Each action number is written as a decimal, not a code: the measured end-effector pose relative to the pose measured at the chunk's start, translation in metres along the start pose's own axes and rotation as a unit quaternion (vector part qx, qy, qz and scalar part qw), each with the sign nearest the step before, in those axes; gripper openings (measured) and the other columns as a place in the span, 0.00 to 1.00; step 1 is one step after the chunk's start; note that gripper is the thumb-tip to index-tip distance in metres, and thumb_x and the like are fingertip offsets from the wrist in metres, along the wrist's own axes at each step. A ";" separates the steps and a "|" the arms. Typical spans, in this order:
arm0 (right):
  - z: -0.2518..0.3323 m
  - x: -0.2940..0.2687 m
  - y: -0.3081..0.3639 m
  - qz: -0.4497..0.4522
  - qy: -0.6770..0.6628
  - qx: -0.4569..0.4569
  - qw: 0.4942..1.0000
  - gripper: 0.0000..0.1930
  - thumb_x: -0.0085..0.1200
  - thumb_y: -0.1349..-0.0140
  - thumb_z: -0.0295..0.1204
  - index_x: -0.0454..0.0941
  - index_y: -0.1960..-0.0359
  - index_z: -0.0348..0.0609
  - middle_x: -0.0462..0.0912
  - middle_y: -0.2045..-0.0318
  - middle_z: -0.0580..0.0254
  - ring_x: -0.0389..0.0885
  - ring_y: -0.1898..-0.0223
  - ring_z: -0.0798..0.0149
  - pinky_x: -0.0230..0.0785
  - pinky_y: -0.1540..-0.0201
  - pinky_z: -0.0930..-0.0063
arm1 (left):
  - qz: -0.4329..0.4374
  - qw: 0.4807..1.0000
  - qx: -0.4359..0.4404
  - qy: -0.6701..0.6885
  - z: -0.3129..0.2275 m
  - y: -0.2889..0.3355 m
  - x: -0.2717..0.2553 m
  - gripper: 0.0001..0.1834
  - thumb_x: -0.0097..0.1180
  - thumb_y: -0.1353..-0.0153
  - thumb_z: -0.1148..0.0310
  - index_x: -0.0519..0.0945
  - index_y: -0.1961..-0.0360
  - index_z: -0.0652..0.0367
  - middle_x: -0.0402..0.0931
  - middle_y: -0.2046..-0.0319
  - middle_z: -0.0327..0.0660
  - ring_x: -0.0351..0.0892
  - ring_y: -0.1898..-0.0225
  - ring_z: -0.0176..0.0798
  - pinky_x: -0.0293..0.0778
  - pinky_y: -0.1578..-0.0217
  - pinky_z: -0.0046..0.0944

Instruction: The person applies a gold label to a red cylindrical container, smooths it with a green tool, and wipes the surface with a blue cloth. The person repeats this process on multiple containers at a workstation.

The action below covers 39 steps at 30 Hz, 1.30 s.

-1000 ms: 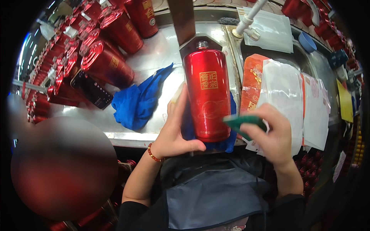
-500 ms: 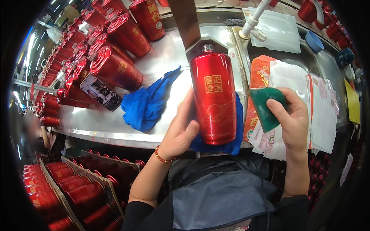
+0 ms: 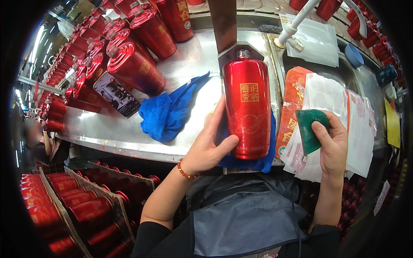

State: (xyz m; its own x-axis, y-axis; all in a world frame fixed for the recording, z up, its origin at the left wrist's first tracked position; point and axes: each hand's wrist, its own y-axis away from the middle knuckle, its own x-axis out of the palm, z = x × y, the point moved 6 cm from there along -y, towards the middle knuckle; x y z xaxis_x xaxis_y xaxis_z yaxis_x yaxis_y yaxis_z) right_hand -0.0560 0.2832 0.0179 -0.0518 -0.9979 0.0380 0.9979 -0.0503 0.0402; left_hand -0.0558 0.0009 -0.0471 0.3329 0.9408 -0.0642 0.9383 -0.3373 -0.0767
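A glossy red bottle [image 3: 247, 109] with a gold square label and a clear stopper lies on a blue cloth [image 3: 272, 148], its neck end against a dark metal holder. My left hand [image 3: 210, 146] is along the bottle's lower left side, thumb over its front edge and fingers partly hidden behind it. To the right, my right hand [image 3: 333, 144] pinches a dark green scraper [image 3: 310, 129] between thumb and fingers. The scraper is apart from the bottle, above white and printed label sheets [image 3: 314, 96].
Many red bottles [image 3: 137, 71] stand at the left, with a phone [image 3: 116, 94] propped against them. A crumpled blue cloth [image 3: 165, 114] lies on the metal counter [image 3: 116, 137]. A white tap [image 3: 292, 30], sink and blue bowl [image 3: 353, 56] are at the right. Bottle crates [image 3: 86, 202] stand below left.
My left thumb has moved onto the bottle's front edge. My right hand, still pinching the scraper, is slightly farther from the bottle. The whole view has shifted a little.
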 end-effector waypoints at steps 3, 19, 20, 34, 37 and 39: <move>0.003 0.005 0.000 0.015 0.012 0.007 1.000 0.12 0.59 0.30 0.22 0.80 0.47 0.34 0.85 0.59 0.65 0.81 0.59 0.76 0.75 0.55 0.82 | 0.061 0.997 0.045 -0.008 0.000 -0.002 -0.007 0.66 0.73 0.42 0.47 0.40 0.20 0.66 0.47 0.22 0.59 0.44 0.21 0.56 0.42 0.24 0.51; -0.035 0.073 0.008 0.172 0.059 0.127 0.975 0.20 0.71 0.37 0.32 0.67 0.60 0.43 0.77 0.80 0.70 0.71 0.77 0.82 0.61 0.73 0.83 | -0.032 0.993 0.031 -0.106 -0.024 0.004 0.009 0.59 0.71 0.39 0.58 0.42 0.22 0.72 0.53 0.26 0.61 0.58 0.29 0.56 0.52 0.27 0.49; -0.040 0.071 0.008 0.173 0.030 0.151 0.973 0.20 0.72 0.38 0.30 0.66 0.60 0.43 0.77 0.79 0.70 0.72 0.76 0.82 0.60 0.72 0.85 | -0.054 0.992 0.033 -0.105 -0.026 0.004 0.012 0.53 0.66 0.34 0.62 0.43 0.22 0.72 0.57 0.27 0.59 0.60 0.30 0.54 0.53 0.28 0.48; -0.052 0.065 0.001 0.205 -0.022 0.197 0.959 0.12 0.60 0.27 0.36 0.73 0.57 0.41 0.82 0.74 0.66 0.80 0.70 0.75 0.69 0.66 0.81 | -0.080 0.996 0.009 -0.048 -0.024 0.002 0.014 0.56 0.70 0.38 0.61 0.45 0.22 0.71 0.59 0.29 0.59 0.61 0.31 0.53 0.55 0.29 0.46; -0.049 0.054 -0.005 0.178 -0.052 0.189 0.964 0.15 0.49 0.21 0.42 0.77 0.57 0.42 0.81 0.74 0.67 0.81 0.70 0.75 0.73 0.66 0.82 | -0.092 0.996 -0.002 -0.017 -0.023 0.000 0.018 0.56 0.71 0.39 0.61 0.45 0.22 0.71 0.59 0.29 0.59 0.61 0.30 0.52 0.56 0.29 0.46; -0.045 0.044 -0.011 0.189 -0.105 0.180 0.960 0.16 0.48 0.21 0.43 0.78 0.55 0.42 0.81 0.69 0.68 0.81 0.66 0.76 0.74 0.63 0.82 | -0.090 0.996 -0.002 -0.013 -0.023 -0.001 0.018 0.57 0.72 0.39 0.60 0.46 0.22 0.70 0.59 0.29 0.59 0.61 0.30 0.52 0.56 0.29 0.46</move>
State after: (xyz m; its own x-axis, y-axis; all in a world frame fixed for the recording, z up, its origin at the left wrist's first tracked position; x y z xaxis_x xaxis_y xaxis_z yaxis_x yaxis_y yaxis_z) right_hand -0.0671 0.2380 -0.0255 0.2669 -0.9105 0.3157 0.8711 0.3681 0.3252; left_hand -0.0481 0.0191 -0.0255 0.1578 0.9847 -0.0746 0.9827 -0.1640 -0.0860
